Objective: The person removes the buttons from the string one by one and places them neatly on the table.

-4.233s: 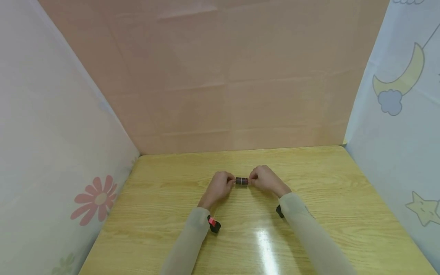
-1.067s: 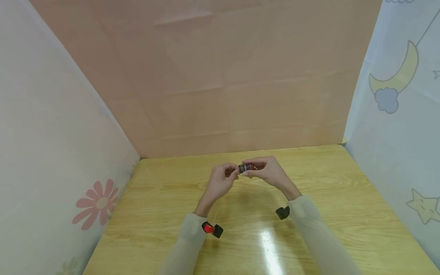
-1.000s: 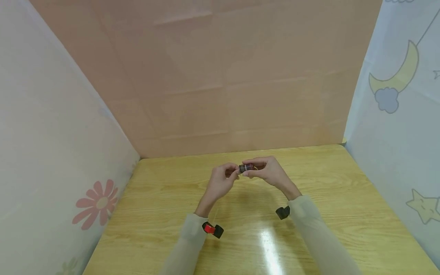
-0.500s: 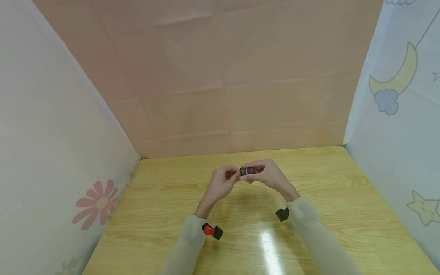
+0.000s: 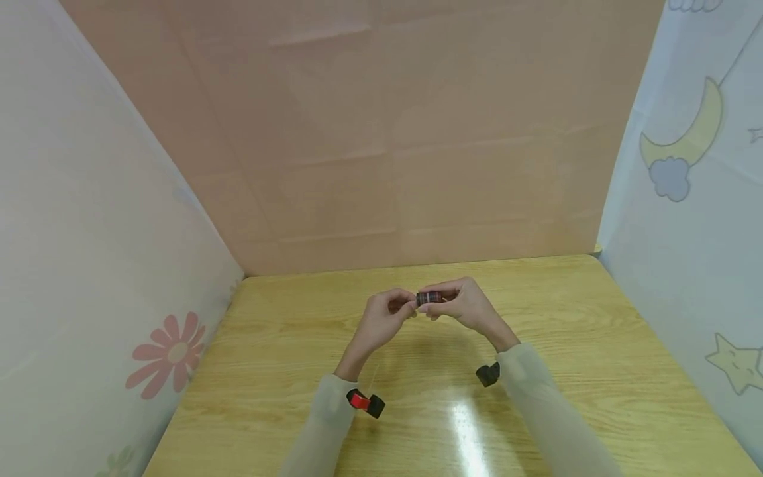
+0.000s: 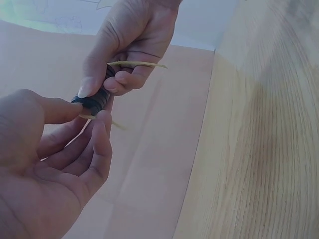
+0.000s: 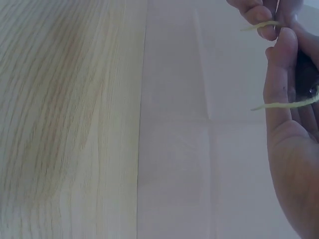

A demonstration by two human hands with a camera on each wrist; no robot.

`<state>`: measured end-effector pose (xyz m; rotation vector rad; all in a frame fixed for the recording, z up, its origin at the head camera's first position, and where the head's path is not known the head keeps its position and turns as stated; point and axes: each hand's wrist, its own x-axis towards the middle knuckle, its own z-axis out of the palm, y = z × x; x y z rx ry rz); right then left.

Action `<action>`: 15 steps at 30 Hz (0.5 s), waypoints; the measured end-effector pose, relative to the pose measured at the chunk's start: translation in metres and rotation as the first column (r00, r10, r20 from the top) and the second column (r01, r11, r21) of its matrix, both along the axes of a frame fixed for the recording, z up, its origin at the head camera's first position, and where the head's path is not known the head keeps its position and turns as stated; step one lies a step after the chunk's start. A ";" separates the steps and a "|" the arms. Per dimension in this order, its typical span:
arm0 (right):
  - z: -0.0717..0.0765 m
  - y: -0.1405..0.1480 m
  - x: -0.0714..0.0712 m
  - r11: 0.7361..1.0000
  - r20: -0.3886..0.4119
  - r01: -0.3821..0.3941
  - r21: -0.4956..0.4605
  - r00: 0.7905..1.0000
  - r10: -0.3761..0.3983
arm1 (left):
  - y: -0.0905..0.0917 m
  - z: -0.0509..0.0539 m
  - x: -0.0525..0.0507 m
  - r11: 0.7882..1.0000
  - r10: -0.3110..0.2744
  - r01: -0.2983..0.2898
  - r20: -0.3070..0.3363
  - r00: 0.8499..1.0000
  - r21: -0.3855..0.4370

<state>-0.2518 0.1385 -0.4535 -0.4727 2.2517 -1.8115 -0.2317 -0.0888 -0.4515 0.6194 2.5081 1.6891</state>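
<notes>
A small stack of dark rings (image 5: pixel 428 298) with a pale band and reddish rings towards its right end is held above the table. My right hand (image 5: pixel 467 305) grips it between thumb and fingers. At its left end my left hand (image 5: pixel 381 318) pinches a thin yellow string (image 7: pixel 264 24). The left wrist view shows the left thumb against the dark rings (image 6: pixel 92 102), partly hidden by both hands. Another yellow string end (image 6: pixel 142 63) sticks out at the right hand's side; the right wrist view shows this string end (image 7: pixel 281 105) too.
The wooden table (image 5: pixel 286 344) lies below the hands. A pinkish-brown sheet (image 5: pixel 357 165) stands behind it, with patterned pale sheets on the left (image 5: pixel 89 232) and right (image 5: pixel 685 265). Black wrist devices sit on the left wrist (image 5: pixel 375 406) and right wrist (image 5: pixel 487 375).
Several seconds ago the hands pinched both ends of the stack; since then my right hand has come round it and both hands have risen. Over the last second they have dipped slightly.
</notes>
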 end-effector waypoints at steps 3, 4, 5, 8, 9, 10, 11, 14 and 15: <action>0.000 0.000 0.000 1.000 -0.005 -0.002 -0.003 1.000 0.002 | -0.001 0.000 -0.001 0.998 -0.008 0.005 0.042 0.999 0.064; 0.001 0.000 0.001 1.000 -0.007 0.000 -0.001 1.000 0.000 | -0.001 0.000 -0.001 0.997 -0.010 0.006 0.057 0.998 0.083; 0.001 0.000 0.001 1.000 -0.009 0.002 0.002 1.000 -0.002 | -0.001 -0.001 -0.002 0.995 -0.011 0.003 0.073 0.997 0.102; 0.002 0.000 0.002 1.000 -0.010 0.008 0.010 1.000 -0.008 | -0.001 -0.002 -0.003 0.987 -0.015 -0.005 0.124 0.992 0.159; 0.002 0.000 0.002 1.000 -0.013 0.009 0.011 1.000 -0.009 | -0.001 -0.002 -0.004 0.985 -0.014 -0.011 0.143 0.990 0.171; 0.002 0.000 0.002 1.000 -0.014 0.010 0.013 1.000 -0.010 | -0.001 -0.003 -0.004 0.983 -0.013 -0.017 0.161 0.987 0.184; 0.003 0.000 0.002 1.000 -0.015 0.009 0.012 1.000 -0.009 | -0.001 -0.003 -0.005 0.980 -0.012 -0.024 0.181 0.983 0.197; 0.003 -0.001 0.002 1.000 -0.019 0.007 0.008 1.000 -0.007 | 0.000 -0.004 -0.006 0.973 -0.014 -0.041 0.233 0.972 0.228; 0.003 -0.001 0.002 1.000 -0.023 0.007 0.007 1.000 -0.007 | 0.000 -0.004 -0.006 0.971 -0.013 -0.047 0.246 0.969 0.235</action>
